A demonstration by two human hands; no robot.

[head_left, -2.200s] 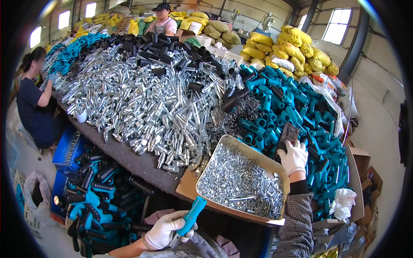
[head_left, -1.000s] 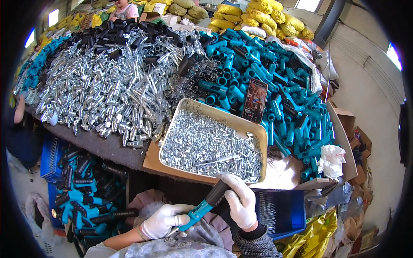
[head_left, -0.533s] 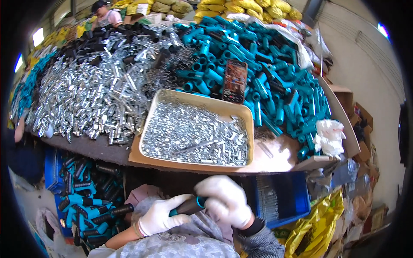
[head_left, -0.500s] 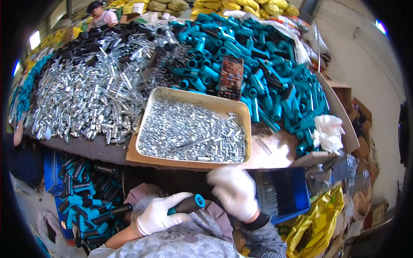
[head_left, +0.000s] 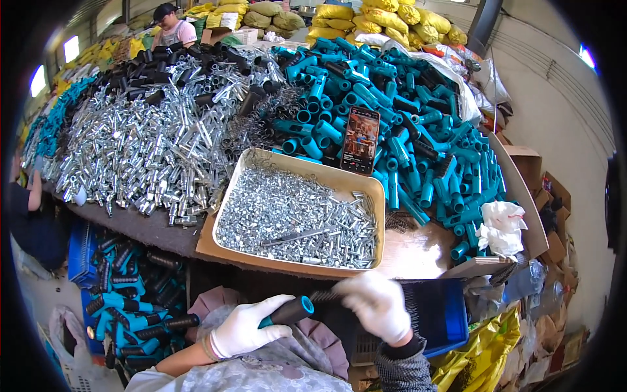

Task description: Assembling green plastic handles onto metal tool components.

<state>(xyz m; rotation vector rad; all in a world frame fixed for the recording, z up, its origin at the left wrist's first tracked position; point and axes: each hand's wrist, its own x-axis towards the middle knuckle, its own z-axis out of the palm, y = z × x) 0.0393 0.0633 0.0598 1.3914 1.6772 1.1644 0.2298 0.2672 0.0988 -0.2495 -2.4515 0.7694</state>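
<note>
My left hand point(head_left: 245, 330), in a white glove, is wrapped round a short teal-and-black tubular handle point(head_left: 290, 311), its round open end tilted up to the right. Just right of that opening is my right hand point(head_left: 379, 307), also white-gloved and smeared by motion. From its closed fingertips a thin dark coil spring point(head_left: 324, 296) points toward the handle's mouth; blur hides whether the two touch. Beyond both hands, a shallow cream tray point(head_left: 307, 163) holds many small silvery metal pieces and a long flat metal strip point(head_left: 295, 237).
Silvery metal parts point(head_left: 144, 150) and teal tubes point(head_left: 405, 157) are heaped across the table. A phone point(head_left: 360, 140) leans behind the tray. Below, a blue bin point(head_left: 455, 320) stands right, and teal-black handles point(head_left: 130, 304) fill another at left. Another person point(head_left: 175, 29) is at the far left.
My right hand has moved slightly right and down, and a spring now shows at its fingertips. My left hand keeps hold of the handle. The whole view has shifted a little.
</note>
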